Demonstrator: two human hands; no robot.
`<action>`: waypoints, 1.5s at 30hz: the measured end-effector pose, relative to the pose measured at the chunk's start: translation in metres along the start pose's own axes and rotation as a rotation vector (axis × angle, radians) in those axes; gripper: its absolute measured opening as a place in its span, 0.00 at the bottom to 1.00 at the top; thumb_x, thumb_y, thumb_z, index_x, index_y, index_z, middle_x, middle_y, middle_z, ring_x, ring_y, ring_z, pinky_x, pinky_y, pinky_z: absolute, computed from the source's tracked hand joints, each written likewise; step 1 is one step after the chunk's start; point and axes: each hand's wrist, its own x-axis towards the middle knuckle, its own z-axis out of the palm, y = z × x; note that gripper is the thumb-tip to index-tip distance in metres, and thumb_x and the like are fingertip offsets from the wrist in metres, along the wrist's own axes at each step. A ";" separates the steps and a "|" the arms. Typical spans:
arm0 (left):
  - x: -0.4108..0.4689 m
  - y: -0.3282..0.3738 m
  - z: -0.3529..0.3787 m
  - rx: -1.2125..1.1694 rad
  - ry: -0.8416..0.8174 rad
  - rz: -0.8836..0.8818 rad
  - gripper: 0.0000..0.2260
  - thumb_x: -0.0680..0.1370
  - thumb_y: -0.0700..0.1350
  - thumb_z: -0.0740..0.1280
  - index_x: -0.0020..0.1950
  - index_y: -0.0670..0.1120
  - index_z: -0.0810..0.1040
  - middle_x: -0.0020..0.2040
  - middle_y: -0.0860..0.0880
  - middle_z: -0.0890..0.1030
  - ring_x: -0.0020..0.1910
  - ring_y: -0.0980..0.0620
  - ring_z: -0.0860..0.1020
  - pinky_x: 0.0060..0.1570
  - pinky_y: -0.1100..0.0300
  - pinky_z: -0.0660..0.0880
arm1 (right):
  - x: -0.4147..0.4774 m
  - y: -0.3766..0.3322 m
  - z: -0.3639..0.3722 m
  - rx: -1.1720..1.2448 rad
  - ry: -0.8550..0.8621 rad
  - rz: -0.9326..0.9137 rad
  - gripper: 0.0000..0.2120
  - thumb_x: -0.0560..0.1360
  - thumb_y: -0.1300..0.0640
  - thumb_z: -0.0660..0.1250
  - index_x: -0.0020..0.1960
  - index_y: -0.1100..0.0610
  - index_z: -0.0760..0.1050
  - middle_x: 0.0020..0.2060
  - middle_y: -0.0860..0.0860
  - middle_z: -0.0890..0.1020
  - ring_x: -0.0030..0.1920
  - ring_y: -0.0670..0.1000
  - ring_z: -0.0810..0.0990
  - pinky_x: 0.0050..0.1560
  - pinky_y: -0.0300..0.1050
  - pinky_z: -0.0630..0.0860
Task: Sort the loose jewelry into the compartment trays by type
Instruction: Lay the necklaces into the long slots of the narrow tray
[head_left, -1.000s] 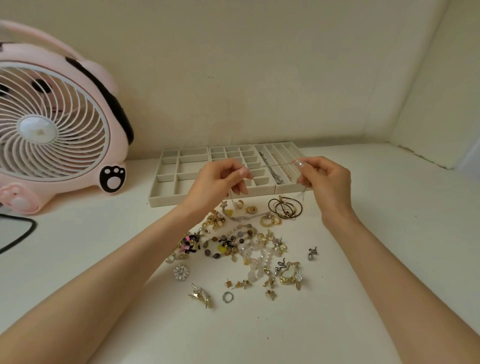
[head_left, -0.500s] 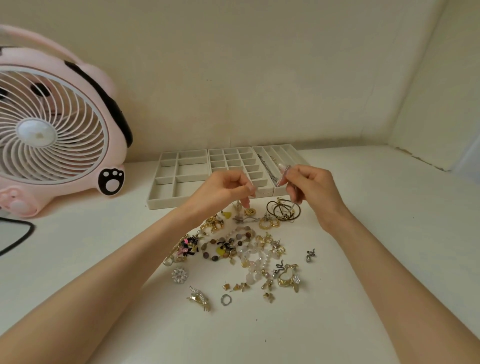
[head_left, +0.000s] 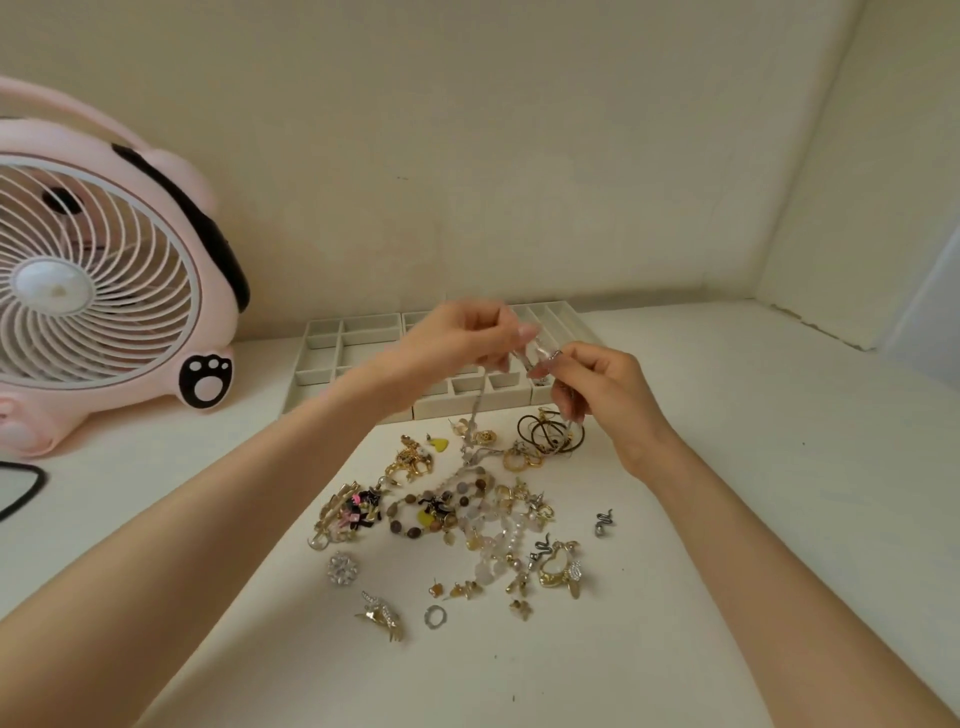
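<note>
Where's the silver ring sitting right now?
Head view: the silver ring lies on the table at the near edge of the jewelry pile, just right of the gold brooch.

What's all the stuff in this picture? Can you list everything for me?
fan: one, pink and white, far left
cable: one, black, left edge
trays: three, it seems, pale grey, at the back by the wall
jewelry pile: many pieces, mostly gold, silver and beads, in the middle
hoops: a few, dark and thin, behind the pile
snake charm: one, silver, alone right of the pile
ring: one, silver, in front of the pile
chain: one, silver, hanging down to the pile
table: one, white, under everything
left hand: pinches the chain, over the trays
right hand: pinches the chain, beside the left
</note>
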 end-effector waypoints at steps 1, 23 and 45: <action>0.005 0.004 -0.003 -0.032 0.006 0.006 0.11 0.70 0.53 0.67 0.40 0.45 0.75 0.33 0.53 0.76 0.34 0.56 0.75 0.47 0.63 0.74 | 0.000 0.001 0.000 0.003 -0.003 0.007 0.10 0.78 0.60 0.63 0.42 0.61 0.80 0.24 0.53 0.73 0.24 0.45 0.69 0.27 0.34 0.67; 0.088 0.049 -0.024 -0.177 0.024 0.155 0.08 0.77 0.32 0.63 0.49 0.43 0.77 0.44 0.48 0.83 0.35 0.54 0.78 0.44 0.61 0.77 | 0.001 0.002 -0.003 0.294 -0.107 0.054 0.14 0.77 0.61 0.63 0.61 0.55 0.77 0.37 0.50 0.81 0.44 0.51 0.81 0.51 0.42 0.78; 0.218 -0.085 -0.006 0.459 0.289 -0.084 0.10 0.74 0.34 0.66 0.37 0.46 0.75 0.33 0.50 0.79 0.34 0.52 0.78 0.46 0.54 0.78 | 0.052 0.037 -0.038 -0.409 0.417 0.070 0.11 0.71 0.70 0.64 0.45 0.59 0.82 0.37 0.55 0.82 0.41 0.57 0.82 0.46 0.55 0.80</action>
